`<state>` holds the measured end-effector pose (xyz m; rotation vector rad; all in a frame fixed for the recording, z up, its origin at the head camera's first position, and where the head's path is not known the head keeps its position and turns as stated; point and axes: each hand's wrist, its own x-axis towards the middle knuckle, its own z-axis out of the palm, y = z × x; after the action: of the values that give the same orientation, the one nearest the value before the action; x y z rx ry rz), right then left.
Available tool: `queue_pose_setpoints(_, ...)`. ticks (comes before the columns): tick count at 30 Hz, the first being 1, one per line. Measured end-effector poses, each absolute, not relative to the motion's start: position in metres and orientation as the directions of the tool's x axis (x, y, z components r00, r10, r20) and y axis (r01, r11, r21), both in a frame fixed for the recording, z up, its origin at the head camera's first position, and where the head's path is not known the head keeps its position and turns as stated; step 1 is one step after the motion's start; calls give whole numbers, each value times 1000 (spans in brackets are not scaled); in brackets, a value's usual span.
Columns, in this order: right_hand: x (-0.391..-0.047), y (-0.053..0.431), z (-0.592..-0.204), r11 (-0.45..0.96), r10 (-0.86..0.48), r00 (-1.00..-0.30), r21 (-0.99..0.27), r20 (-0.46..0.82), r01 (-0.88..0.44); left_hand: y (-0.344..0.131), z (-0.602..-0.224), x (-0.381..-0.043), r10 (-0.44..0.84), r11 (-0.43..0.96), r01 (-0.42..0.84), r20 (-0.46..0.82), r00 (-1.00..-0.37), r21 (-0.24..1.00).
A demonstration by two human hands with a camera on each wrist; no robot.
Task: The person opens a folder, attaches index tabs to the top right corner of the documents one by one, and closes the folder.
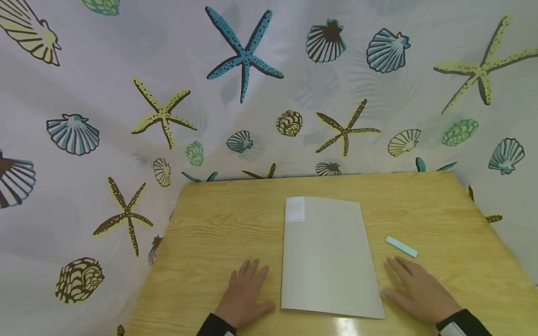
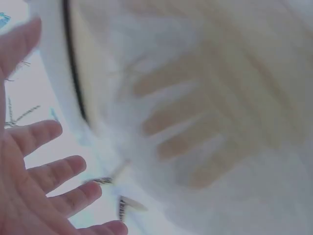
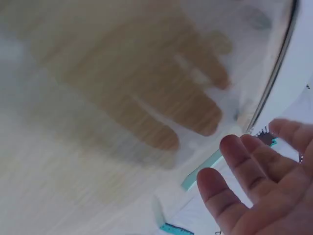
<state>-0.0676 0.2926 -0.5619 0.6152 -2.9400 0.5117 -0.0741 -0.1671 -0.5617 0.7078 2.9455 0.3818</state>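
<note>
A cream cardboard folder or booklet lies flat on the table, with a white label at its far left corner. Left of its near half, my left hand is spread over the tabletop, thumb towards the folder's edge. In the left wrist view the fingers of that hand are apart, with nothing between them. To the folder's right is my right hand, fingers extended and also holding nothing. Just beyond its fingertips lies a narrow pale blue strip, seen in the right wrist view as a blue-green bar.
The light wooden table has a glossy top that mirrors both hands in the wrist views. A white cloth printed with starfish and shells hangs behind it and along both sides.
</note>
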Motion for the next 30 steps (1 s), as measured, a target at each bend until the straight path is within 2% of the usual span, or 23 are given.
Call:
queue_pose_setpoints(4, -78, 280, -560, 863, -318, -942, -377, 109, -335, -148, -551, -72, 494, 826, 487, 55, -868, 284)
queue_pose_setpoints(9, -92, 262, -552, 859, -266, -963, -446, 33, -253, -125, -541, -69, 528, 801, 525, 73, -846, 286)
queue_pose_setpoints(17, -112, 246, -541, 867, -258, -966, -437, 18, -240, -100, -541, -66, 577, 797, 572, 38, -816, 192)
queue_pose_setpoints(25, -129, 239, -541, 878, -233, -972, -436, -28, -198, -84, -543, -66, 581, 807, 582, 43, -813, 103)
queue_pose_setpoints(30, -136, 239, -545, 880, -230, -972, -435, -41, -190, -77, -547, -65, 603, 790, 605, 57, -796, 98)
